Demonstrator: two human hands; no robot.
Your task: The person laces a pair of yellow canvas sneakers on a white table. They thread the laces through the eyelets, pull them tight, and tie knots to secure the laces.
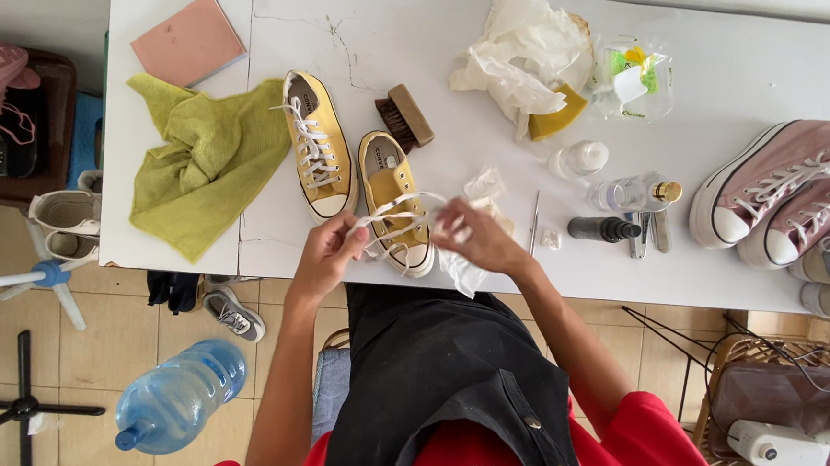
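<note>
Pinching the white lace (396,208) in both grips, left hand (325,256) and right hand (478,239) flank the yellow shoe (396,203) at frame centre, toe toward me.

1. Soft, even daylight fills my view; the white table (732,79) looks bright, close to washed out.
2. Shadows under my hands are faint.
3. Focus is sharp at centre; edges bend with wide-angle distortion.

The person wears a red short-sleeved shirt (658,434) with white printed characters under a black fabric apron (433,366) bearing two round metal snap buttons; forearms are bare.
</note>
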